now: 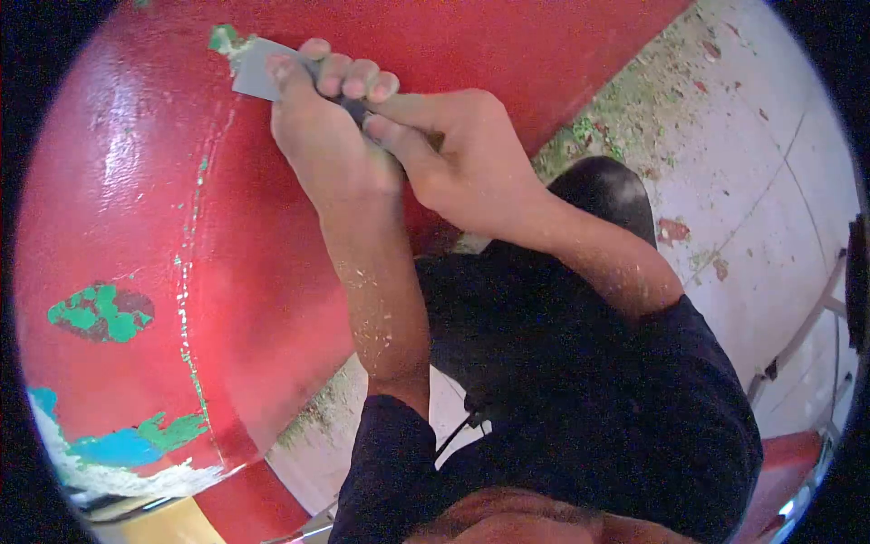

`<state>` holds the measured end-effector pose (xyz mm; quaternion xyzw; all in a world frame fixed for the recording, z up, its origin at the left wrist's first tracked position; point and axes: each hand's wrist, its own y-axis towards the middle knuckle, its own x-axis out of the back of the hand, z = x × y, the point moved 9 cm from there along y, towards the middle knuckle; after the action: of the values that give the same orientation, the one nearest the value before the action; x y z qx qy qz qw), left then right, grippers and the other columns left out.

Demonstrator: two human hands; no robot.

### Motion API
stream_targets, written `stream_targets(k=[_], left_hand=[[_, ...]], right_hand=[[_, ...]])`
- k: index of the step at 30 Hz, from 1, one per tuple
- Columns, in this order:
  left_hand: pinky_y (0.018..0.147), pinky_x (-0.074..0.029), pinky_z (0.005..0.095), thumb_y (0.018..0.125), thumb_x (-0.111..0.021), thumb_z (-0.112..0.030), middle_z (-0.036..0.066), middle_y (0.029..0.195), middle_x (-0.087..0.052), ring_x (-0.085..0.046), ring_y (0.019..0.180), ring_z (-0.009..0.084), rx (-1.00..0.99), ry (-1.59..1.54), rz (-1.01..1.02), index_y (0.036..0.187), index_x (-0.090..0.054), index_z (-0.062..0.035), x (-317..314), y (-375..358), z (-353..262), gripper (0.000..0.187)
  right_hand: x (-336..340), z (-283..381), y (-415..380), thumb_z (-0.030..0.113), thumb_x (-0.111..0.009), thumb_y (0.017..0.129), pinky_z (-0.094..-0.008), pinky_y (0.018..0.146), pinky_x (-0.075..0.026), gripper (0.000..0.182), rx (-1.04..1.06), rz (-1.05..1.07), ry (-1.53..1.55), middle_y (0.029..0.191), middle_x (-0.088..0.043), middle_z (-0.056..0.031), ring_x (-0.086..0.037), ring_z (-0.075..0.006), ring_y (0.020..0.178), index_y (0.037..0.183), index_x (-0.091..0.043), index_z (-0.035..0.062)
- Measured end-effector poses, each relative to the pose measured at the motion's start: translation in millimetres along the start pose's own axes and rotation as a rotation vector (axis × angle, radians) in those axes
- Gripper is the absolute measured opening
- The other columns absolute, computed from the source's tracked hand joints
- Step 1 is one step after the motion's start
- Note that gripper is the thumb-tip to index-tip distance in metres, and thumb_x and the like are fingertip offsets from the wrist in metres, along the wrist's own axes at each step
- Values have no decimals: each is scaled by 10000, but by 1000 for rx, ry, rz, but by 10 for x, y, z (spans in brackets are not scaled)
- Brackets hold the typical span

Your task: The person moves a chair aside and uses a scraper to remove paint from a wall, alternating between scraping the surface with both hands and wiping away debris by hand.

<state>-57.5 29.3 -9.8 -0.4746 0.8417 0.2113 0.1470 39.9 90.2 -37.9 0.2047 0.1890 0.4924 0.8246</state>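
A scraper (pixel 255 80) with a flat grey blade lies against a red painted surface (pixel 299 199), its edge at a chipped patch (pixel 225 40) of green and pale paint. My left hand (pixel 331 136) is closed around the scraper, thumb pressed on the blade and fingertips curled over the far side. Behind it, my right hand (pixel 462 159) pinches the end of the dark handle (pixel 355 111). Most of that handle is hidden by my fingers. Small pale flakes cling to both forearms.
A green-spotted bare patch (pixel 101 311) and a blue patch (pixel 118 448) mark the red surface at lower left, with a chipped line (pixel 184 299) running down it. Paint debris (pixel 634 109) litters the pale tiled floor (pixel 761 181). Metal framework (pixel 834 313) stands at far right.
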Motion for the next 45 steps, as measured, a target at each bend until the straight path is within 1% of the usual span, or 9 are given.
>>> stream_targets(k=[7, 11, 15, 18, 20, 28, 35, 41, 45], left_hand=[[506, -374, 304, 988, -348, -310, -5, 634, -323, -375, 553, 133, -100, 118, 112, 913, -456, -45, -65, 149, -286, 295], [500, -369, 301, 978, -384, -327, -18, 630, -341, -382, 546, 124, 69, 52, -105, 853, -453, -58, 91, -116, 3, 305], [484, -359, 306, 975, -378, -365, -11, 615, -343, -370, 517, 134, -105, 189, -34, 817, -433, -79, -103, 74, -251, 331], [482, -354, 301, 981, -355, -353, -11, 597, -331, -365, 511, 138, 59, 133, 135, 784, -414, -92, -122, 0, -129, 332], [477, -349, 298, 979, -342, -348, -11, 569, -318, -363, 502, 137, 34, 53, -80, 754, -398, -104, -15, -32, -50, 337], [507, -436, 330, 984, -293, -429, 45, 624, -448, -468, 523, 183, 66, -22, 129, 877, -459, -70, -122, 84, -12, 410], [471, -437, 372, 978, -272, -467, 38, 606, -407, -455, 466, 209, 152, -85, 138, 843, -425, -82, -265, 39, 156, 436], [467, -410, 350, 983, -266, -456, 28, 616, -391, -442, 498, 186, 196, -135, 143, 811, -404, -103, -285, 2, 269, 415], [475, -408, 343, 985, -268, -447, 21, 621, -389, -427, 501, 176, 137, -42, 136, 800, -407, -103, -328, 63, 213, 415]], right_hand=[[-115, 57, 144, 71, -557, 870, -266, 529, -399, 117, 56, -23, 32, 587, -452, -82, -416, -45, 613, 846, -600, -35], [-105, 26, 38, 76, -549, 879, -264, 532, -399, 131, -5, 24, 89, 585, -431, -75, -407, -41, 616, 851, -594, -44], [-79, 102, 173, 71, -544, 884, -251, 524, -387, 131, 80, -39, 50, 583, -420, -71, -405, -26, 633, 858, -595, -46], [-55, 147, 117, 81, -552, 883, -249, 523, -388, 135, 36, -16, 79, 591, -387, -58, -403, -22, 639, 859, -595, -45], [-50, 13, -13, 89, -554, 884, -250, 515, -380, 144, 6, -2, 152, 597, -355, -44, -388, -20, 630, 848, -586, -47], [42, 96, -33, 58, -552, 868, -284, 574, -447, 185, 81, -138, -120, 637, -519, -157, -496, -34, 672, 1018, -636, -10], [77, 240, -88, 30, -560, 825, -347, 558, -478, 244, 89, -115, -378, 729, -581, -216, -612, -357, 637, 1057, -635, 16], [118, 323, -42, 155, -557, 777, -457, 535, -489, 136, 202, -149, -521, 608, -572, -185, -597, -360, 569, 837, -609, 45], [166, 289, 2, 82, -563, 820, -360, 521, -462, 239, 105, -112, -474, 670, -552, -226, -593, -350, 578, 1044, -637, 43]])
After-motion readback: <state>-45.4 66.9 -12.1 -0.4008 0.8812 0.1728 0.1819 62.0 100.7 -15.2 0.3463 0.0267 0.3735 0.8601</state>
